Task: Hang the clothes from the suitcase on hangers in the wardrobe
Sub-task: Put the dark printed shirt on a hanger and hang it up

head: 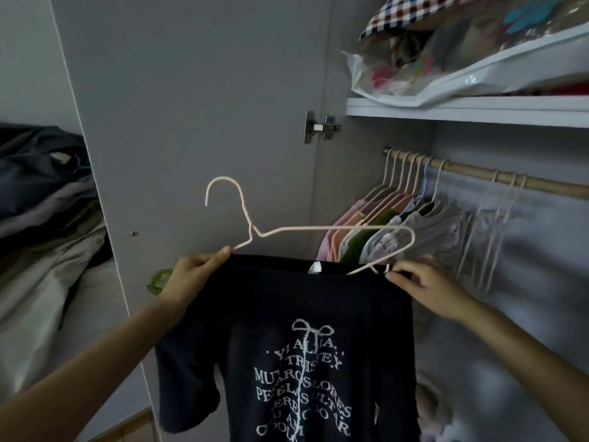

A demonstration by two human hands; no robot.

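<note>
A black T-shirt with white lettering hangs in front of me, held up by its shoulders. My left hand grips the shirt's left shoulder together with the left end of a pale pink wire hanger. My right hand pinches the shirt's right shoulder and the hanger's right end. The hanger lies tilted above the collar, hook up and to the left, its right arm slipped into the neck opening. The suitcase is out of view.
The open wardrobe door stands right behind the hanger. A wooden rail carries several hung clothes at its left end and empty hangers further right. A shelf above holds plastic bags. Piled clothes lie at left.
</note>
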